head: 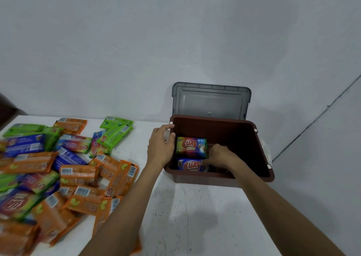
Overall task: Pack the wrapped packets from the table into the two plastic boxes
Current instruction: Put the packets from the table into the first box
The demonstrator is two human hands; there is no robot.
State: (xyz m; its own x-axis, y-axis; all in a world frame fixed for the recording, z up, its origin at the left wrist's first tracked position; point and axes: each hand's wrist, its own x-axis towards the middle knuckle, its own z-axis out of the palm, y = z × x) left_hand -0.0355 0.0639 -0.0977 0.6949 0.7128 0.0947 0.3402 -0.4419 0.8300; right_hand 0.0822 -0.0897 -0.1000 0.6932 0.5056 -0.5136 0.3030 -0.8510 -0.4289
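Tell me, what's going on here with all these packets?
A person is packing. Their left hand grips the left rim of a brown plastic box, while the right hand reaches inside and holds a blue wrapped packet by the near wall. A rainbow-coloured wrapped packet lies just behind it. The grey plastic lid stands upright behind. A pile of orange, green and blue packets waits on the white table.

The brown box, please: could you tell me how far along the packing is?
Done: a multicoloured packet and a blue packet lie inside the brown box. In hand: the right hand holds the blue packet's end, while the left hand grips the box's rim. Left: the large pile of packets on the table; a second box is not in view.
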